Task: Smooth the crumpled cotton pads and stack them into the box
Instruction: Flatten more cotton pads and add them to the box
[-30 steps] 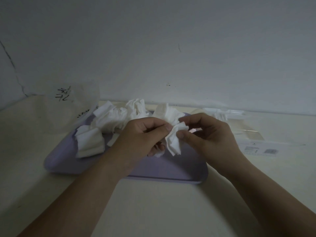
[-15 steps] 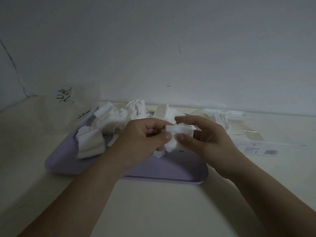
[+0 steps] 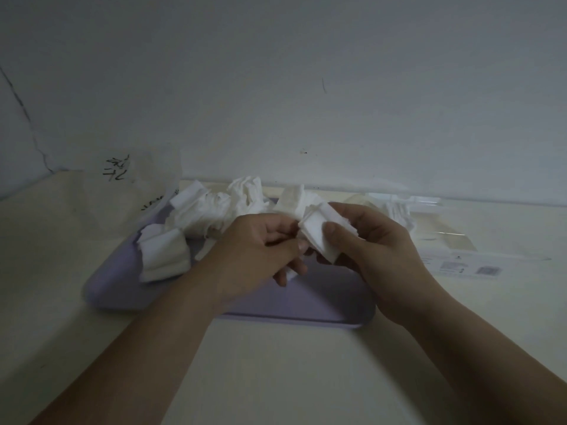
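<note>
a cotton pad [image 3: 325,235] is pinched between the left hand [image 3: 260,250] and right hand [image 3: 380,240] above the tray [image 3: 306,305], its long side slanting down to the right.

Lavender tray [image 3: 322,302]; perhaps a plastic bag [image 3: 129,185] beside it.

- Looks like a plain, dim room in a home; which room is unclear.
- Bare painted wall [image 3: 306,87] with a long crack [image 3: 23,107] and scuff marks.
- Cream tabletop [image 3: 276,372] set against it, carrying a lavender tray [image 3: 322,289] of cotton pads [image 3: 214,210] and a scribbled plastic bag [image 3: 132,191].
</note>
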Tool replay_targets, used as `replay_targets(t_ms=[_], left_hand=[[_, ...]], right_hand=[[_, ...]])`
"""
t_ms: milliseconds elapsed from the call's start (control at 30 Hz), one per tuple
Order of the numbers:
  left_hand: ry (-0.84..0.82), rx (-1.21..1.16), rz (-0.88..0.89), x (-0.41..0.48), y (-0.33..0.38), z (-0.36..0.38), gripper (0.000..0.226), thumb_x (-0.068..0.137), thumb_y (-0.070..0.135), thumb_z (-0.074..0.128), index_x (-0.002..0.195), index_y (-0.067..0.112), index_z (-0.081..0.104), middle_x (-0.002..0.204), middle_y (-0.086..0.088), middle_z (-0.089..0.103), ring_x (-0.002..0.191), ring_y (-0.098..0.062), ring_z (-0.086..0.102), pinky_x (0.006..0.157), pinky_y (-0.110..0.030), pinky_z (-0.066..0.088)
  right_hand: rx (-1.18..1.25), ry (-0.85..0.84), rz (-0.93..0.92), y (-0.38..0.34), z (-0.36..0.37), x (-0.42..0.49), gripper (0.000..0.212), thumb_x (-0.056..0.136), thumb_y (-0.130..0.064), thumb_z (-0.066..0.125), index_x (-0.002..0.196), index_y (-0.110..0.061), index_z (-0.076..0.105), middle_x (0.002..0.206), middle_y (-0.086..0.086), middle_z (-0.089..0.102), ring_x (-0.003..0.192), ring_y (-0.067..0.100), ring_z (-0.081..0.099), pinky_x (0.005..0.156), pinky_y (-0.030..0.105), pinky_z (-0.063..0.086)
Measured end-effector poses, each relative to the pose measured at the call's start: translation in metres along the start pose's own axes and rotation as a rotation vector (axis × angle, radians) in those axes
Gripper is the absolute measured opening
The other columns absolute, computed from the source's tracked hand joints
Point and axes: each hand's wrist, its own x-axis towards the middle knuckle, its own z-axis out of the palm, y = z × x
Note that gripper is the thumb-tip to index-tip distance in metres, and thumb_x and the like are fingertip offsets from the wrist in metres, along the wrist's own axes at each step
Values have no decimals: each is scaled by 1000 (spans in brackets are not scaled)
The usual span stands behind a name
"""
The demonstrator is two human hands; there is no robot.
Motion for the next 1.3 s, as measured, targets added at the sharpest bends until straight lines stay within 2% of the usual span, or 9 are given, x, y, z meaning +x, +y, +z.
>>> replay_targets(t_ms=[133,300,467,600,833,967,1133,1233,1300], left_hand=[[25,-36,10,2,-4,0,18,99,5,64,99,16,78,87,-8,79,71,-17,70,57,-27,53],[54,-22,-49,1,-2,3,11,96,2,65,93,-1,75,79,-16,73,64,-19,65,54,-28,53],[13,53,-43,-1,-2,1,10,95,5,67,95,-1,76,75,-15,71,63,-18,63,55,-29,52],[-11,97,-22,0,-4,1,10,96,8,68,96,7,78,74,-11,73,64,-19,64,56,-28,54],[-11,-80,-106,2,3,5,15,99,11,64,96,8,79,71,-11,70,62,-22,62,51,-30,48],[-19,-45,-64,1,1,4,21,94,33,72,87,15,80,72,-13,69,63,-22,61,52,-30,47],[46,44,26,-2,-3,5,3,92,11,76,94,11,77,67,1,71,54,-10,61,48,-19,47],[89,161,108,2,-7,4,9,87,12,81,92,19,78,76,-2,76,65,-20,69,60,-27,59],[66,175,101,1,-9,5,14,86,9,82,95,19,76,69,-6,61,58,-15,57,54,-19,51]], right_hand=[[-2,19,-40,-1,0,-2,14,95,-10,72,103,-14,83,119,20,72,100,38,74,85,45,62],[-11,24,-76,-4,3,-2,9,87,-17,76,91,-16,84,98,6,75,82,19,70,81,46,61],[-37,-61,-80,-3,-2,-1,13,94,-5,70,83,-11,75,74,4,70,64,17,63,62,29,54],[-109,-102,-46,-2,-6,0,8,95,-2,70,93,-8,76,82,14,72,72,23,65,66,37,55],[-183,-118,-5,-2,-10,3,43,94,-14,73,134,-26,65,89,2,65,81,19,66,75,30,55],[-215,-198,-1,-2,-8,1,21,96,-20,68,116,-13,71,111,16,71,91,24,68,77,36,56],[-254,-242,29,-4,-14,2,15,88,-14,78,99,-13,68,100,15,71,84,23,68,78,42,55],[-536,-182,-137,-2,-18,4,16,90,-8,79,99,-20,74,89,-2,74,76,8,66,74,28,53],[-667,-151,-174,-1,-18,4,28,88,-9,80,107,-30,78,89,-13,74,76,0,66,74,18,49]])
